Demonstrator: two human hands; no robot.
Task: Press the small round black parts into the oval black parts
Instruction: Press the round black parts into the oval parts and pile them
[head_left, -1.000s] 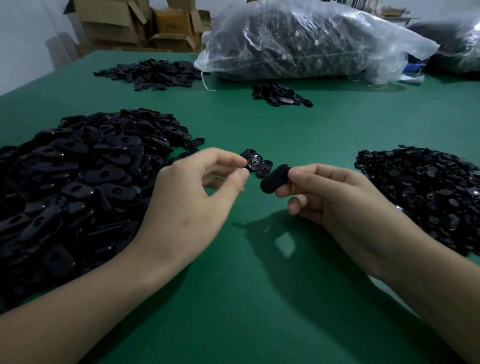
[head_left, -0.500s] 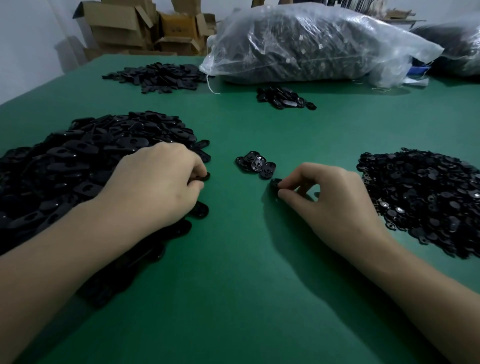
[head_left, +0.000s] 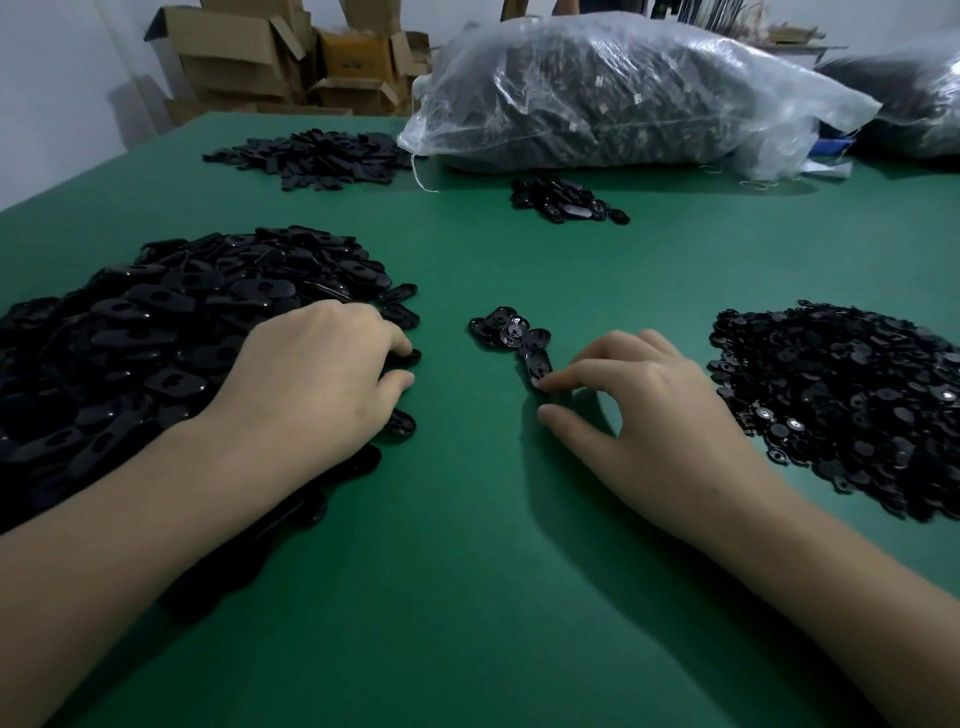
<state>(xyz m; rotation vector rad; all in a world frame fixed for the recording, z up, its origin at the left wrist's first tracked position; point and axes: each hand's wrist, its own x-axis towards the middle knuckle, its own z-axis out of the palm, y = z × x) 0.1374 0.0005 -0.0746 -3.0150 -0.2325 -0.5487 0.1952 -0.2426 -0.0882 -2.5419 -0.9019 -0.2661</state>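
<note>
One small round part (head_left: 538, 372) is touched by the unclenched right hand (head_left: 660, 415); whether anything is grasped by the left hand (head_left: 311, 379) on the oval pile (head_left: 156, 332) cannot be told.

Left hand (head_left: 311, 384), raised over the table's middle a second ago, now lies lowered on the right margin of the oval-part heap (head_left: 156, 338) near the table's left edge. Its fingers curl over one oval part (head_left: 410, 357); grip unclear. Right hand (head_left: 649, 415) has also descended. The black piece (head_left: 535, 366) it held aloft now lies on the table (head_left: 467, 571), touching the cluster of round parts (head_left: 506, 330). The index fingertip touches it, and the thumb has drawn apart.
</note>
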